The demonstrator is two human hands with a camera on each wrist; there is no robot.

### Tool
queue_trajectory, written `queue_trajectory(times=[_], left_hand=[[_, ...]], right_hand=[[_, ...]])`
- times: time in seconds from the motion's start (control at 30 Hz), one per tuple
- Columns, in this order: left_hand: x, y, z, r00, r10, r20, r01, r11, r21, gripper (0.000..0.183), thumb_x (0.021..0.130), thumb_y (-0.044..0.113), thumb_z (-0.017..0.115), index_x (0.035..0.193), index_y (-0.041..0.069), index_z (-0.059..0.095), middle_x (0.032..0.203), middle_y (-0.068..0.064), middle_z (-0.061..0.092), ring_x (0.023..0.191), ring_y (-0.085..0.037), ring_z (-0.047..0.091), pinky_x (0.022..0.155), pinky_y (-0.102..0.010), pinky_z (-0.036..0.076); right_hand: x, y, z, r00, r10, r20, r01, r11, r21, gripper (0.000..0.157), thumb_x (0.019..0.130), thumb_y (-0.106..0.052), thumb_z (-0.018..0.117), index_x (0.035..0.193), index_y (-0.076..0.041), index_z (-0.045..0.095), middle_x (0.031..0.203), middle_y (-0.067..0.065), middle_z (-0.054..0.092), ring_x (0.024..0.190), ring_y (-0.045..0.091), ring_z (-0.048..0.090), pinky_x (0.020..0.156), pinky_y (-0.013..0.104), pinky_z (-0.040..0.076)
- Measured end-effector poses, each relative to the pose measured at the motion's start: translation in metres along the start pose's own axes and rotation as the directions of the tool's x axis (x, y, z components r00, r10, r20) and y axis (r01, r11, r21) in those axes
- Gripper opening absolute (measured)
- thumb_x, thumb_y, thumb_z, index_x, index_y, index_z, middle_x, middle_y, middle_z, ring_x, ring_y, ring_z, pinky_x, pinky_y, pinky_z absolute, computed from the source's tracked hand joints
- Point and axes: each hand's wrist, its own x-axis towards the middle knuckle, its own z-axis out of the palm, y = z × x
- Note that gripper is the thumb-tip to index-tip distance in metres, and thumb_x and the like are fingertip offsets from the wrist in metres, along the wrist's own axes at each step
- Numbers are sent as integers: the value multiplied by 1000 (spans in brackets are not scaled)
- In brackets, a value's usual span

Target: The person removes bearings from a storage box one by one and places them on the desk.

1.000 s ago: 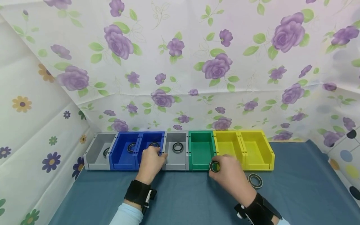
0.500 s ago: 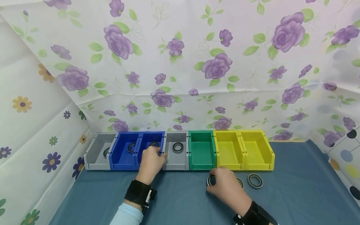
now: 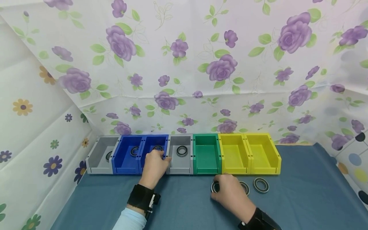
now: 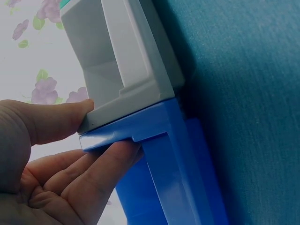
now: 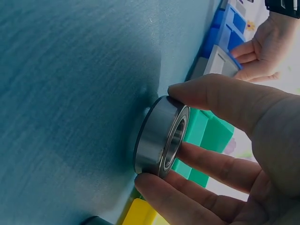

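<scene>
My right hand (image 3: 233, 191) pinches a ball bearing (image 5: 157, 133) by its outer rim, thumb on one side and fingers on the other. The bearing is low over the blue cloth, in front of the green bin (image 3: 206, 153). Just right of that hand a second bearing (image 3: 245, 187) is partly hidden, and a third bearing (image 3: 261, 185) lies flat on the cloth. With its thumb on the grey bin (image 4: 136, 101) and its fingers inside the blue bin (image 4: 161, 154), my left hand (image 3: 153, 167) pinches their adjoining walls.
Left of the green bin, the grey bin (image 3: 179, 167), two blue bins (image 3: 126, 166) and an end grey bin (image 3: 99, 167) each contain a bearing. Two yellow bins (image 3: 264, 169) close the row on the right. A flowered sheet (image 3: 184, 64) hangs behind the row.
My right hand has come down from the bins' front edge to the cloth with the bearing, moving slightly left. Beside it the second bearing has come into sight. My left hand stays put.
</scene>
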Motion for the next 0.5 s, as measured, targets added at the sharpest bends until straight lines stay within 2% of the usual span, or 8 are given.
queue_trajectory(times=[0.27,0.5], left_hand=[[0,-1,2,1000,-4,-7,4,1000,6,41,82,22,72,115,-1,65,114,-17,66,62,-13,59,43,-23,41],[0,-1,0,1000,3,0,-3,1000,-7,41,82,22,71,115,-2,65,109,-18,68,53,-12,55,41,-24,38]], right_hand=[[1,2,3,1000,12,-6,-12,1000,-7,40,61,-25,83,96,-9,71,92,2,70,84,14,62,69,36,52],[1,3,3,1000,7,3,-7,1000,-12,38,63,-25,83,95,-8,71,93,3,70,86,17,63,70,39,53]])
